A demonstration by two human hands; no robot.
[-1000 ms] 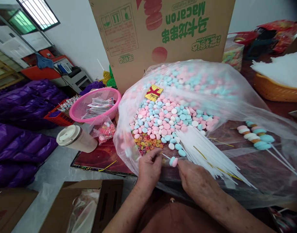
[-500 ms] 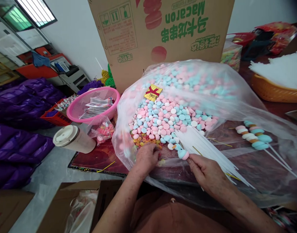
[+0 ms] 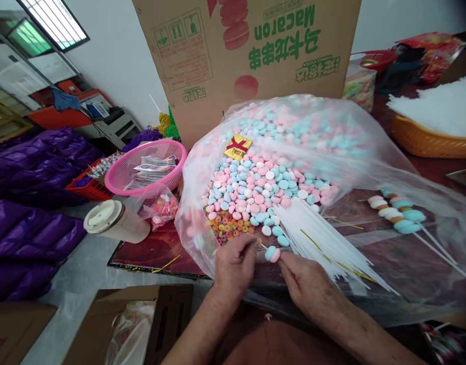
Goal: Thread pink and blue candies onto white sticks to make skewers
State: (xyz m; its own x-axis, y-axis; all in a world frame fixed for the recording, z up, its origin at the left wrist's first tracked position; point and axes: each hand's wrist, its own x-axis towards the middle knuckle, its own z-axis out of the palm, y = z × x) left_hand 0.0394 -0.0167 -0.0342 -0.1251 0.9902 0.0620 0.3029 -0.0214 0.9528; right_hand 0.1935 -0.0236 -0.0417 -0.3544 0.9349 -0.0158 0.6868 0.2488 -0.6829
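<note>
My right hand [image 3: 307,279] is closed on a candy skewer [image 3: 272,254], with a blue and a pink candy next to its fingertips and a short white stick end pointing left. Close to that tip, my left hand [image 3: 236,261] pinches a small orange gummy ring [image 3: 259,242], partly hidden by its fingers. Small gummy rings [image 3: 228,225] lie just beyond the left hand. Behind them spreads a heap of pink, blue and white candies [image 3: 255,190] in a big clear plastic bag [image 3: 331,114]. White sticks [image 3: 324,238] fan out beyond my right hand.
Finished-looking candy skewers [image 3: 402,215] lie at right. A pink basket [image 3: 114,175] of packets and a lidded cup [image 3: 116,221] stand at left. A cardboard box [image 3: 286,76] rises behind; an orange basket [image 3: 434,137] holds white sticks. Yellow twist ties [image 3: 166,263] lie about.
My left hand has come away from the gummy rings toward the skewer, now with a ring in its fingers. My right hand has brought the skewer left and nearer to me.
</note>
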